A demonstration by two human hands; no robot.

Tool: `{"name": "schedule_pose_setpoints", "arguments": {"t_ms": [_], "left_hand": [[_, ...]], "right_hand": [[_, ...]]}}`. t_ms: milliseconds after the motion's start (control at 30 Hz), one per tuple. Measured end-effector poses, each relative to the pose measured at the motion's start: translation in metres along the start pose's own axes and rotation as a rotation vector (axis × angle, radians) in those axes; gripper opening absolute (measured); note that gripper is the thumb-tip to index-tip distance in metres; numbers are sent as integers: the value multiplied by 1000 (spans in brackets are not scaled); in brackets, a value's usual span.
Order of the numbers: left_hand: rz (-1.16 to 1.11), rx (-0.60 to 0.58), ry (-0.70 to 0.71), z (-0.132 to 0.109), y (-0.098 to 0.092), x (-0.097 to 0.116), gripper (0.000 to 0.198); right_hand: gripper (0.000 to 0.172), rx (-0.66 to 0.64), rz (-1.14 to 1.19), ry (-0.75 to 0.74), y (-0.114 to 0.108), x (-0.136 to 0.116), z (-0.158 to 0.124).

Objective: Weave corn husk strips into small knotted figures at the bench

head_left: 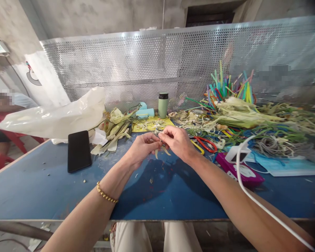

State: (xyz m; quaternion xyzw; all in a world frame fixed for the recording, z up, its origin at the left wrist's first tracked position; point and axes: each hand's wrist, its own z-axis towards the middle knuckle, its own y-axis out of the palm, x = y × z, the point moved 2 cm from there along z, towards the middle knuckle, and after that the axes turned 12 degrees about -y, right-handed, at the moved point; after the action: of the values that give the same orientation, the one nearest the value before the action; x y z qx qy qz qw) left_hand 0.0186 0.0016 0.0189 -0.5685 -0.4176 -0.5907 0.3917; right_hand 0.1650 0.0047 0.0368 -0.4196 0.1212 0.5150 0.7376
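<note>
My left hand (143,147) and my right hand (177,141) meet above the middle of the blue table (152,196), fingertips pinched close together. Between them is a small piece of corn husk (166,151), its pale, narrow ends hanging below the fingers. Most of the piece is hidden by my hands. Just behind them lies a yellow sheet (170,121) strewn with small husk scraps. To the right of my right hand rest red-handled scissors (209,145) and a yellow handle (198,148).
Left are a black phone (79,151), corn husks (120,130) and a plastic bag (57,117). A green tumbler (163,106) stands behind. Rightward lie more husks (238,113), colourful pipe cleaners (232,87), a magenta box (237,169), a white cable (238,171) and a face mask (288,166). A person sits far left.
</note>
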Motion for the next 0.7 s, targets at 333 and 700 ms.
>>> {"name": "schedule_pose_setpoints", "arguments": {"t_ms": [333,700], "left_hand": [[19,-16,-6,-1,1,1,21],[-5,36,3,2,-2,-3,23]], "right_hand": [[27,44,46,23,0,3,1],[28,45,103,6,5,4,-1]]}}
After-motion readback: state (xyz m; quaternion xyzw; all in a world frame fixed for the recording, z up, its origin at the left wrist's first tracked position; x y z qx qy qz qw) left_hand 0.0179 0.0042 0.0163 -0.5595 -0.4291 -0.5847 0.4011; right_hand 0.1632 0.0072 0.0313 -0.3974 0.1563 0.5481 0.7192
